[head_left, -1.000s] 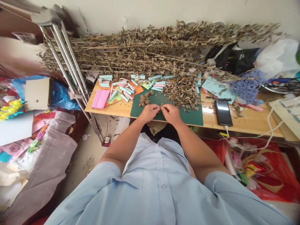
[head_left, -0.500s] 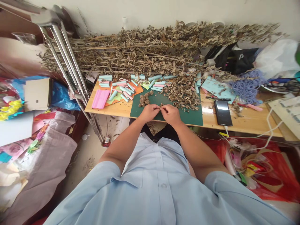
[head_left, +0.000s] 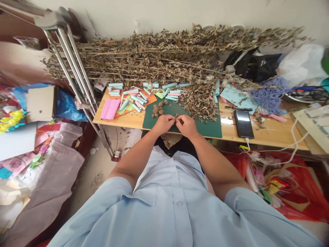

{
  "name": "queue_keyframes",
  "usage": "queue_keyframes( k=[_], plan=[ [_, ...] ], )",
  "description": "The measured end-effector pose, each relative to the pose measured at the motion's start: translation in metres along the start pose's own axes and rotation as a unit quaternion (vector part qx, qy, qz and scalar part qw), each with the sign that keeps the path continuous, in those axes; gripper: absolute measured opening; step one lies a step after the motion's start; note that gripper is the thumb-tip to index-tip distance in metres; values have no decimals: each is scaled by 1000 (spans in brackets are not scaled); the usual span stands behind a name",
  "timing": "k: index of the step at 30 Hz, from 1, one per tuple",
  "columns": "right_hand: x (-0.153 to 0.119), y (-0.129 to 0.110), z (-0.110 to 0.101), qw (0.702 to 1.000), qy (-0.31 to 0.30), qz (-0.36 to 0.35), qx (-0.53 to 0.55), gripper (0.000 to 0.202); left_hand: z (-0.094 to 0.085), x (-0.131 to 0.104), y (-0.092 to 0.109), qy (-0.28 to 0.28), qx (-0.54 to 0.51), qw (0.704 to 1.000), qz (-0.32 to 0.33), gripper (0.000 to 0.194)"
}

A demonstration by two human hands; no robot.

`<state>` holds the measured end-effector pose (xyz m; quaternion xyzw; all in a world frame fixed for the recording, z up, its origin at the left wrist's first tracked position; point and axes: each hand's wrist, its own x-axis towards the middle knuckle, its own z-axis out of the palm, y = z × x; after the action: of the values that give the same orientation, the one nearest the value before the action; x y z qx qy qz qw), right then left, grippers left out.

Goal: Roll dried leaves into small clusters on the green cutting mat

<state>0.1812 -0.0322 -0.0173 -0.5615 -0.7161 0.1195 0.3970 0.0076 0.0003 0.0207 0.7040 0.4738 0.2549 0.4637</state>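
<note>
My left hand (head_left: 163,124) and my right hand (head_left: 186,125) meet over the near edge of a dark green cutting mat (head_left: 209,128). Both pinch a small piece of dried leaf (head_left: 177,119) between their fingertips. A little heap of brown rolled leaf balls (head_left: 158,109) lies on the mat just beyond my left hand. A loose pile of dried leaves (head_left: 200,99) spreads over the mat's far right part.
A long bundle of dried leafy stalks (head_left: 167,55) lies along the back of the wooden table (head_left: 269,132). Rolled pink and blue paper tubes (head_left: 133,94), a pink pad (head_left: 110,108), a phone (head_left: 243,123) and blue yarn (head_left: 269,94) lie around. Metal crutches (head_left: 74,68) lean at the left.
My hands have stayed together at the mat's near edge, the fingers only shifting slightly on the leaf piece. The view has tilted a little.
</note>
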Motion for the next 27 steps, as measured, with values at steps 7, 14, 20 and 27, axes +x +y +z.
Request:
queue_keyframes(
  k=[7,14,20,27],
  plan=[
    [1,0,0,998,38,38,15,10,0,-1,-5,1,-41,999,-1,22],
    [1,-2,-2,998,35,42,30,14,-2,-1,0,-15,-121,992,-33,29],
    [1,0,0,998,36,43,34,15,-5,1,-4,-21,-228,970,-81,22],
    [0,1,2,998,30,42,36,16,-3,2,-8,-19,-238,968,-80,22]
  ],
)
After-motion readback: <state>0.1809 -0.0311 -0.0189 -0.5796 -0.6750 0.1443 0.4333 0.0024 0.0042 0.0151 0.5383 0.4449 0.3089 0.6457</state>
